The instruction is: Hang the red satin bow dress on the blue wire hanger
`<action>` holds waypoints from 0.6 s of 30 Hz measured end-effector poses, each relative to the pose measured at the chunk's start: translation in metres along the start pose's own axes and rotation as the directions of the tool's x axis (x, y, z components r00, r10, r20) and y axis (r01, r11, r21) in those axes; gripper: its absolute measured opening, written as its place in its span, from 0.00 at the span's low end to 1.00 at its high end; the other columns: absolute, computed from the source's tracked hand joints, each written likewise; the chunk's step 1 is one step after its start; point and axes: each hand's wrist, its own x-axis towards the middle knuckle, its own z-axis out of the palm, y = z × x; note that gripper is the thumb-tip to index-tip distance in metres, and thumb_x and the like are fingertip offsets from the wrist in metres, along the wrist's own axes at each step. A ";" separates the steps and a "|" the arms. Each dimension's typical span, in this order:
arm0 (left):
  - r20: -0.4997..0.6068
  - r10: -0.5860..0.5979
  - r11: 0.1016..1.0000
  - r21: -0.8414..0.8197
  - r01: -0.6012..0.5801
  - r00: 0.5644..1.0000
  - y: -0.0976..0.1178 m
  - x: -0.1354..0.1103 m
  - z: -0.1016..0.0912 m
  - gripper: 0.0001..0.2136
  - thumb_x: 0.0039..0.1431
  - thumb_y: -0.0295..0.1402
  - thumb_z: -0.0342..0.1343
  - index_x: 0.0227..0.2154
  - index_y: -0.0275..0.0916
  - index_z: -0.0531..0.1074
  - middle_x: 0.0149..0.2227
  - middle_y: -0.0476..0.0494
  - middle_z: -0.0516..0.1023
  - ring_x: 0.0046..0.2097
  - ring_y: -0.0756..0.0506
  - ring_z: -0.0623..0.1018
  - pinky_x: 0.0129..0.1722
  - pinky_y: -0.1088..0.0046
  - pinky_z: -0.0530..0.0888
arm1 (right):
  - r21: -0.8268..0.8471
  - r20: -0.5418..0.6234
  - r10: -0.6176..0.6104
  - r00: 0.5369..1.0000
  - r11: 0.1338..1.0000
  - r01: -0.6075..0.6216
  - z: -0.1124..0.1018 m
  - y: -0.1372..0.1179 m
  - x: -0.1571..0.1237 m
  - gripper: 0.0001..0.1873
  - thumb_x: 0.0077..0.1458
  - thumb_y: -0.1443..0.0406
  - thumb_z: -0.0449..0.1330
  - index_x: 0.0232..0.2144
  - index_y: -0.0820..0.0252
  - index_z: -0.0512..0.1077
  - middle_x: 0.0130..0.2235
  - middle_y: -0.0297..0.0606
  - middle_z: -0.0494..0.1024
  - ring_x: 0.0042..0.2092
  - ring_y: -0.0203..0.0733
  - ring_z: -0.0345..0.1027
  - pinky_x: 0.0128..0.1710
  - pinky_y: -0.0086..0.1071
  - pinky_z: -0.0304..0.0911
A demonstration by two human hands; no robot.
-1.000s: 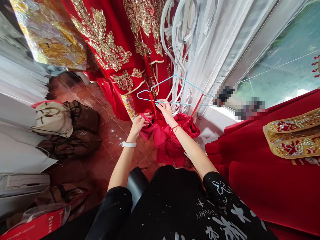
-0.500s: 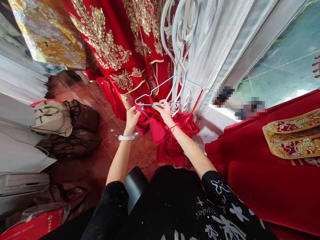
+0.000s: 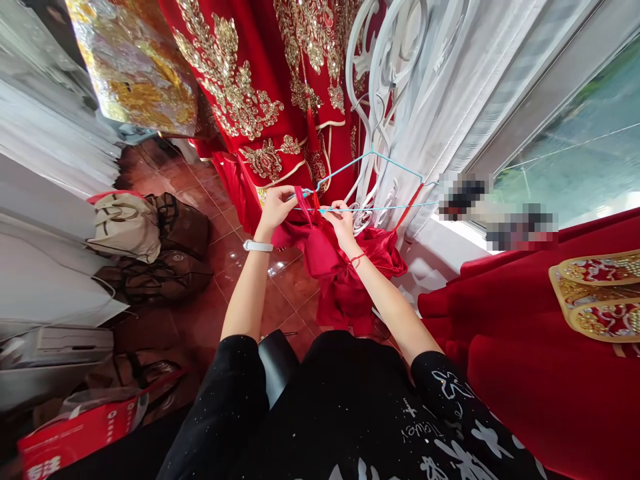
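A light blue wire hanger [image 3: 373, 152] hangs by its hook from the white scrolled metal rack. Beneath it droops a red satin garment [image 3: 323, 257], one thin red strap [image 3: 411, 205] looped over the hanger's right side. My left hand [image 3: 276, 208] is closed at the hanger's left end, pinching another red strap [image 3: 301, 198] that lies against the wire. My right hand [image 3: 341, 221] has its fingers closed on the lower bar of the hanger, close to a red strap there. The fingertips partly cover the wire and the straps.
Red gowns with gold embroidery [image 3: 225, 80] hang behind the hanger, against the white rack [image 3: 373, 67]. Brown bags [image 3: 173, 273] and a cream bag [image 3: 125, 227] sit on the tiled floor at left. Red cloth [image 3: 525, 347] with gold-trimmed pieces [image 3: 600, 293] fills the right side.
My left hand has brought the strap up and rightward onto the hanger's left end, closer to my right hand. The right hand stays at the lower bar. The whole view has shifted slightly.
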 end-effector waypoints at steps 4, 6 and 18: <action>0.107 0.087 0.984 0.147 -0.102 0.990 0.009 0.012 0.011 0.13 0.58 0.43 0.67 0.35 0.36 0.82 0.39 0.39 0.86 0.43 0.40 0.84 0.48 0.61 0.80 | -0.037 -0.019 0.028 0.999 0.999 -0.029 -0.002 0.001 0.002 0.19 0.51 0.62 0.69 0.34 0.51 0.61 0.37 0.31 0.84 0.45 0.40 0.80 0.45 0.32 0.75; 0.135 0.113 0.967 0.214 -0.140 0.984 0.009 0.014 0.017 0.09 0.59 0.38 0.64 0.36 0.37 0.81 0.40 0.39 0.85 0.43 0.41 0.83 0.49 0.61 0.79 | -0.067 -0.023 0.045 0.999 0.997 -0.046 -0.003 0.000 0.003 0.18 0.51 0.61 0.69 0.34 0.51 0.61 0.37 0.31 0.83 0.44 0.39 0.80 0.37 0.28 0.74; 0.012 -0.016 0.985 -0.170 0.018 1.000 -0.054 -0.015 0.024 0.27 0.51 0.41 0.69 0.53 0.45 0.68 0.46 0.44 0.81 0.47 0.44 0.82 0.55 0.62 0.79 | -0.105 -0.008 0.066 0.998 0.992 -0.067 -0.016 0.000 0.007 0.21 0.50 0.58 0.70 0.36 0.50 0.60 0.40 0.33 0.83 0.42 0.40 0.79 0.30 0.26 0.73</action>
